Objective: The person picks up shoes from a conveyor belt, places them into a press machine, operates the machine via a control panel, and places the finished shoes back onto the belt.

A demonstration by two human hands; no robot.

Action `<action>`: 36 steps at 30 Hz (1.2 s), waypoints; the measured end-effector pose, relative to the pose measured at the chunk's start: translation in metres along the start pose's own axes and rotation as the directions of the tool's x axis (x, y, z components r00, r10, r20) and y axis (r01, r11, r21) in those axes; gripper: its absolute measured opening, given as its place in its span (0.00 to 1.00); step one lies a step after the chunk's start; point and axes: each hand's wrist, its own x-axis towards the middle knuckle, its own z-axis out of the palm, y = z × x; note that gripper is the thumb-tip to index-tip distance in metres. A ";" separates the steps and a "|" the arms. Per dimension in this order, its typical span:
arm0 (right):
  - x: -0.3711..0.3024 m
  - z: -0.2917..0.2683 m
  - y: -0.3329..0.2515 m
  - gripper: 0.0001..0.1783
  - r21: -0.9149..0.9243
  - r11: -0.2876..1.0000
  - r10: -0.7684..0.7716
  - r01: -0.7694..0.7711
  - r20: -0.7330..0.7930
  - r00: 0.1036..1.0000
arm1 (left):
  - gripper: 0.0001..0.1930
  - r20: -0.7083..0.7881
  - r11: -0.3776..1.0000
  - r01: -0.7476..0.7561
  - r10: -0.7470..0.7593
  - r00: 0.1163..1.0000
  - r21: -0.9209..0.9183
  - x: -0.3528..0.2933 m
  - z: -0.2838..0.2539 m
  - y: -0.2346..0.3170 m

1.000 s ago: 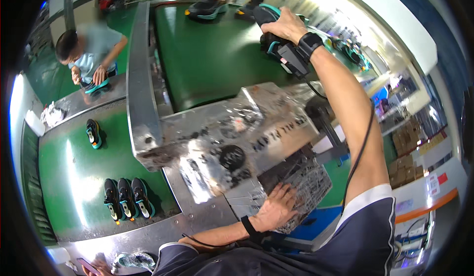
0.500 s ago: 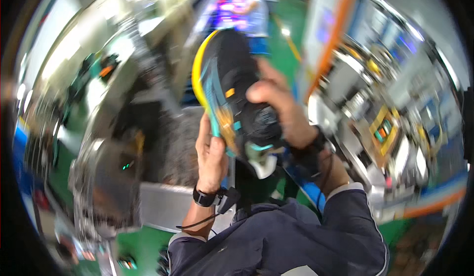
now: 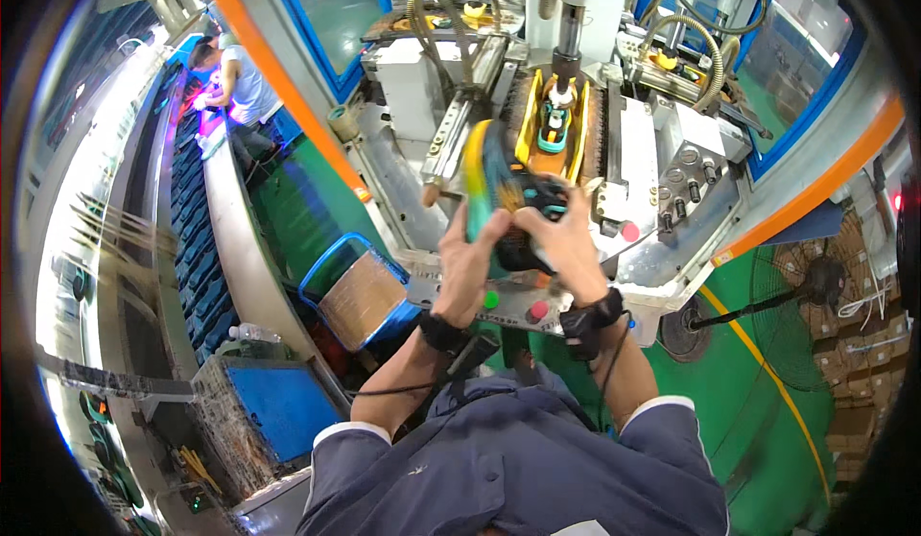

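A sneaker [image 3: 497,173] with a dark upper and a yellow-to-teal sole is held up in front of me, tilted and slightly blurred. My left hand [image 3: 464,272] closes on its sole side. On the other side, near the ankle opening, my right hand [image 3: 568,243] grips it with the thumb and fingers. Just beyond stands a pressing machine [image 3: 638,157] with a metal shaft at its centre. Below that shaft another shoe [image 3: 554,125] sits between yellow pads [image 3: 525,144]. Both wrists wear black bands with cables.
Green and red buttons [image 3: 539,309] line the machine's front edge. Orange and blue frame posts [image 3: 297,85] flank it. At left are a blue stool [image 3: 360,291] and a conveyor [image 3: 230,219]. A person [image 3: 245,90] works farther off. A floor fan [image 3: 801,296] stands at right beside stacked cartons [image 3: 863,382].
My view has swung right, from the conveyor side to the pressing machine. The sneaker stays in both hands but is now lower and farther from me, with the left hand higher on its sole.
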 end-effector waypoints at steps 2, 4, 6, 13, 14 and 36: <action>0.020 -0.046 0.014 0.31 0.110 0.992 0.077 -0.068 -0.086 0.993 | 0.29 0.115 0.995 0.003 -0.014 0.993 0.097 0.024 0.032 -0.019; 0.029 -0.083 0.023 0.30 0.199 0.974 0.139 -0.106 -0.159 0.977 | 0.38 0.248 0.996 0.081 -0.086 0.965 0.032 0.048 0.056 -0.037; 0.027 -0.106 0.028 0.30 0.185 0.978 0.139 -0.100 -0.210 0.968 | 0.42 0.317 0.988 0.046 -0.091 0.944 0.147 0.064 0.073 -0.051; -0.015 -0.153 -0.008 0.37 0.040 0.983 0.181 -0.177 -0.161 0.970 | 0.20 0.557 0.926 0.376 -0.334 0.761 0.042 0.071 0.111 -0.085; -0.019 -0.178 -0.022 0.36 -0.158 0.987 -0.069 0.040 -0.182 0.981 | 0.25 0.503 0.858 0.513 -0.431 0.749 -0.028 0.067 0.119 -0.089; -0.019 -0.623 -0.279 0.24 -0.835 0.243 -0.928 -0.494 -0.348 0.132 | 0.27 0.422 0.835 0.524 -0.419 0.804 -0.169 0.042 0.030 -0.063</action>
